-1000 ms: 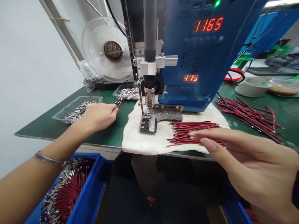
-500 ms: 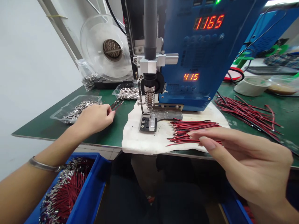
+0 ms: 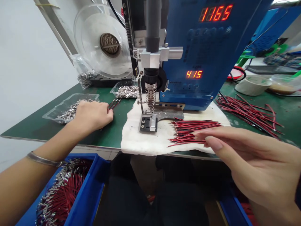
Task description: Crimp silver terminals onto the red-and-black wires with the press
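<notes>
Loose red-and-black wires [image 3: 195, 125] near the white cloth's [image 3: 141, 144] front edge could snag neighbours and scatter if pinched carelessly; the right hand's [image 3: 256, 164] thumb and forefinger stand narrowly apart, grip unclear. The left hand [image 3: 91, 114], curled beside silver-tipped red-and-black leads [image 3: 115, 103] towards the green counter's [image 3: 115, 135] left edge, hides any hold. The blue metal machine's [image 3: 211, 47] red displays [image 3: 218, 13] read 1165 and 415.

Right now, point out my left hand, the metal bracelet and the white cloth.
Left hand [image 3: 91, 115], head view: back of the hand.
Metal bracelet [image 3: 44, 160], head view: the band.
White cloth [image 3: 148, 142], head view: bare front part.
</notes>
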`<state>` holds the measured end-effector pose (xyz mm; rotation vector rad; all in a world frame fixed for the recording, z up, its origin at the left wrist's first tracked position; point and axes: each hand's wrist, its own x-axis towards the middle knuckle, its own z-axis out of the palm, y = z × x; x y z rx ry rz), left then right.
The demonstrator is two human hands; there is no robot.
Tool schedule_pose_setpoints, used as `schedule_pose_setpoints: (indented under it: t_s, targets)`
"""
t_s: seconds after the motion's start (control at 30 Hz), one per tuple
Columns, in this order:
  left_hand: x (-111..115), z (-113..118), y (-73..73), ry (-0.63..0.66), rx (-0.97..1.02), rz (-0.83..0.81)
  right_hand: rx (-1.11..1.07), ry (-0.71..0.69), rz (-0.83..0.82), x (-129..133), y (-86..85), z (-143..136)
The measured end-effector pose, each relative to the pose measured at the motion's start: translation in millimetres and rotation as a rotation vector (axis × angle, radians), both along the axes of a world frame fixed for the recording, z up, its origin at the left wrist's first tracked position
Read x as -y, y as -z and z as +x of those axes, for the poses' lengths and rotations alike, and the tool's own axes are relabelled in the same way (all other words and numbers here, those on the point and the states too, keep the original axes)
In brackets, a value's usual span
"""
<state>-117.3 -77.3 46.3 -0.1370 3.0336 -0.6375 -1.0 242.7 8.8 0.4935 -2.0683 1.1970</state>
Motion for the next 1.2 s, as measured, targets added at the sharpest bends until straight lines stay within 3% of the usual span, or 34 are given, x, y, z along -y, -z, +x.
schedule_pose_setpoints:
  t_s: [0.1, 0.2, 0.3, 0.47, 0.6, 0.7, 0.77, 0.93, 1.2]
  targets:
    - [1.9, -0.9, 0.7, 0.016, -0.008, 0.005, -0.005, 0.037, 0.017, -2.9, -1.7, -4.4]
    - [1.2, -0.6, -0.5, 0.025, -0.007, 0.012, 0.015, 0.069, 0.158, -11.1, -7.1, -14.3]
    - [-0.4, 3.1, -4.1, 0.037, -0.003, -0.002, 0.086, -0.046, 0.371, -24.4, -14.0, -26.9]
    - [1.3, 18.8, -7.1, 0.088, -0.105, 0.03, 0.159, -0.171, 0.567, -47.7, -18.4, -44.9]
    - [-5.4, 41.2, 0.0, 0.08, -0.336, 0.341, 0.163, -0.205, 0.687, -53.9, -19.4, -52.2]
    - [-15.9, 61.3, 8.8, 0.106, -0.384, 0.614, 0.214, -0.25, 0.712, -50.1, -21.1, -51.1]
    - [-19.8, 72.9, 14.6, 0.128, -0.387, 0.696, 0.242, -0.266, 0.731, -47.5, -21.6, -48.7]
    - [-9.0, 88.8, 24.3, 0.114, -0.401, 0.665, 0.259, -0.236, 0.79, -48.7, -18.3, -46.3]
    - [9.3, 96.1, 25.2, -0.005, -0.383, 0.562, 0.24, -0.256, 0.773, -51.4, -15.7, -48.6]
